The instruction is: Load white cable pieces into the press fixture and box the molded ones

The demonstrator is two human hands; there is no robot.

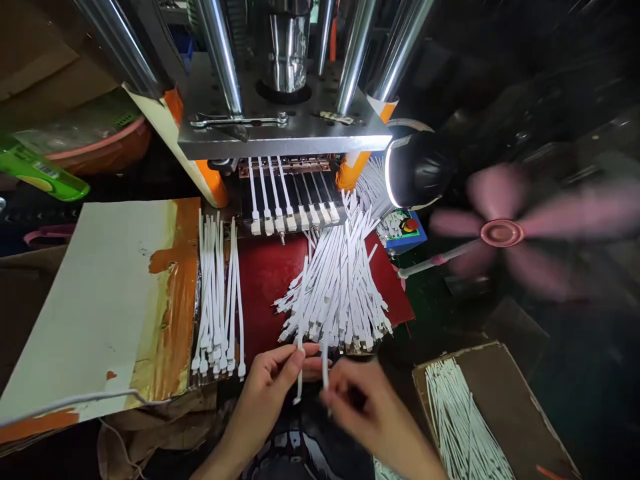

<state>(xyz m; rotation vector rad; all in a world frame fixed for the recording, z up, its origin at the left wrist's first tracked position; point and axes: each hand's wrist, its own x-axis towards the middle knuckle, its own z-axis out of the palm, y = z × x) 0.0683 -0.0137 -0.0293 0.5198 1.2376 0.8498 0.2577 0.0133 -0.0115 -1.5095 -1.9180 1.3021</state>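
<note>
My left hand (273,383) pinches a white cable piece (300,380) that hangs down from its fingertips. My right hand (363,400), partly smeared by motion, is closed on another white cable piece (325,365) right beside it. Both hands sit at the near edge of a big fanned pile of white cables (340,287) lying on a red mat (265,280). Several cables (285,200) lie in a row in the press fixture under the steel plate (280,127).
A second row of white cables (217,293) lies left of the mat beside a white and orange board (110,300). A cardboard box of cables (465,420) stands at lower right. A pink fan (503,233) spins at the right, a black lamp (417,170) beside the press.
</note>
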